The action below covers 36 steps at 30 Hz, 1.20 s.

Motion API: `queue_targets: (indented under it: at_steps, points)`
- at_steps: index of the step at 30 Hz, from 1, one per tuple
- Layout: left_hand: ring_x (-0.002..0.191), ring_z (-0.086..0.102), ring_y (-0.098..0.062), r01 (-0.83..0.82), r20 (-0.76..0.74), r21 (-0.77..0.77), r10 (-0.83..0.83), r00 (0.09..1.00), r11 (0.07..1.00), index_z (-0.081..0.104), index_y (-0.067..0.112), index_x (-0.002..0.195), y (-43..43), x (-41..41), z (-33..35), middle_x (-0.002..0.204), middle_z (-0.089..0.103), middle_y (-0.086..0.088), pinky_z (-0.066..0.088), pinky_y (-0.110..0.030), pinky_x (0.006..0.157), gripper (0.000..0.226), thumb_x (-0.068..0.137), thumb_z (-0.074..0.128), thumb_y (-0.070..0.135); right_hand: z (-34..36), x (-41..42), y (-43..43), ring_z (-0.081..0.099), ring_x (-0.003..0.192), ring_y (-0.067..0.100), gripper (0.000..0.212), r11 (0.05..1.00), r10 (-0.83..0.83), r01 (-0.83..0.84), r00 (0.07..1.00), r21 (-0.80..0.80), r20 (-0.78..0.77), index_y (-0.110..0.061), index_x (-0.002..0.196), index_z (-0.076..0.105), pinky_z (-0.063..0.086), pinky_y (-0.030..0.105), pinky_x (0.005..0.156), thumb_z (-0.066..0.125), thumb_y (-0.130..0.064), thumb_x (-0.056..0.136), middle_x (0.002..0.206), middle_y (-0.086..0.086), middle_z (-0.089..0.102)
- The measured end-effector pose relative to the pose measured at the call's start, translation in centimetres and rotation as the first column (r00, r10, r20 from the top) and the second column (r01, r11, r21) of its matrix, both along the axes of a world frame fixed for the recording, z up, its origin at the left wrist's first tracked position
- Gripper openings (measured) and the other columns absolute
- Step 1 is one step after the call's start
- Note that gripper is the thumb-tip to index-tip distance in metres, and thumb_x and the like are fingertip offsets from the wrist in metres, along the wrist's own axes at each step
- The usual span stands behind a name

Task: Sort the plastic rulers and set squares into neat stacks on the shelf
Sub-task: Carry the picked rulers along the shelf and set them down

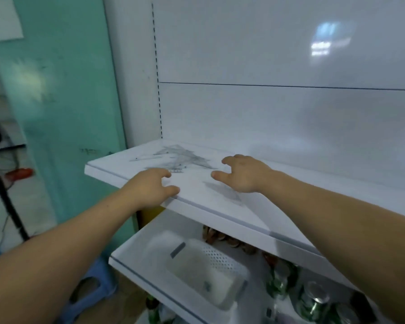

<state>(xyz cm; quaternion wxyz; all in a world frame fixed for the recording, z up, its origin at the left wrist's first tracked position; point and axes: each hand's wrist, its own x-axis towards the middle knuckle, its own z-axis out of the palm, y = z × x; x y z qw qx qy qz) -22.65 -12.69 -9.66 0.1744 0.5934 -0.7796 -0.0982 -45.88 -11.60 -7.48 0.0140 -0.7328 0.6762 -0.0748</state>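
**Both hands empty, closing on the jumble**

The clear rulers and set squares (178, 157) lie in a loose, overlapping heap toward the back left of the white shelf (117, 160), seemingly unsorted. The left hand (150, 187) is at the shelf's front edge, fingers loosely curled, gripping nothing; the heap is at its 12 o'clock. The right hand (243, 175) hovers with fingers spread, likewise empty; the heap is at its 10 o'clock. Approaching from both sides probably serves to corral the slippery pieces; a faint grey shape at the right hand's 7 o'clock may be another set square or only shadow.
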Motion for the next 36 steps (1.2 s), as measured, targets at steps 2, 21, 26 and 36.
queue_targets:
  at_steps: [2,21,26,36]
  points:
    - [0.128,0.043,-0.022,-0.027,0.000,0.004,0.027,1.000,1.000,0.047,0.022,0.136,-2.0,1.2,-0.1,0.146,0.042,0.000,0.035,-0.032,0.102,0.056,0.086,0.058,0.047,-0.3,1.2,-2.9,0.034,0.135,0.026,0.076,1.000,0.022,-0.022,1.000,0.017,0.013,-0.024,0.146,0.029,0.033,0.041,0.108,0.032,-0.071,0.087,0.150,0.004,0.032]
    - [0.133,0.039,-0.018,0.062,0.044,0.074,-0.065,0.997,0.995,0.038,0.026,0.142,-24.7,4.8,-1.0,0.150,0.036,0.005,0.029,-0.030,0.107,0.064,0.087,0.055,0.053,-0.3,4.6,-23.3,0.051,0.063,0.018,0.033,0.985,0.037,-0.041,0.999,0.168,0.028,-0.001,0.070,0.062,0.041,0.028,0.063,0.060,-0.030,0.084,0.072,0.016,0.062]
    - [0.135,0.036,-0.020,0.226,0.157,0.113,-0.242,0.957,0.967,0.034,0.030,0.143,-27.6,4.1,-1.4,0.151,0.033,0.006,0.029,-0.041,0.111,0.072,0.083,0.050,0.065,-0.4,5.6,-22.7,0.062,0.098,0.030,0.029,0.983,-0.122,0.107,0.988,0.152,0.093,0.003,0.102,0.067,0.049,0.037,0.085,0.055,-0.020,0.090,0.104,0.020,0.067]
    - [0.129,0.042,-0.021,0.570,0.175,0.113,-0.581,0.795,0.814,0.046,0.032,0.135,-29.5,3.1,-1.2,0.144,0.045,0.002,0.034,-0.039,0.107,0.047,0.093,0.044,0.052,-0.9,8.1,-19.2,0.053,0.106,0.018,0.044,0.890,-0.457,0.443,0.865,0.110,0.208,-0.015,0.119,0.057,0.041,0.026,0.089,0.067,-0.039,0.083,0.118,-0.003,0.054]
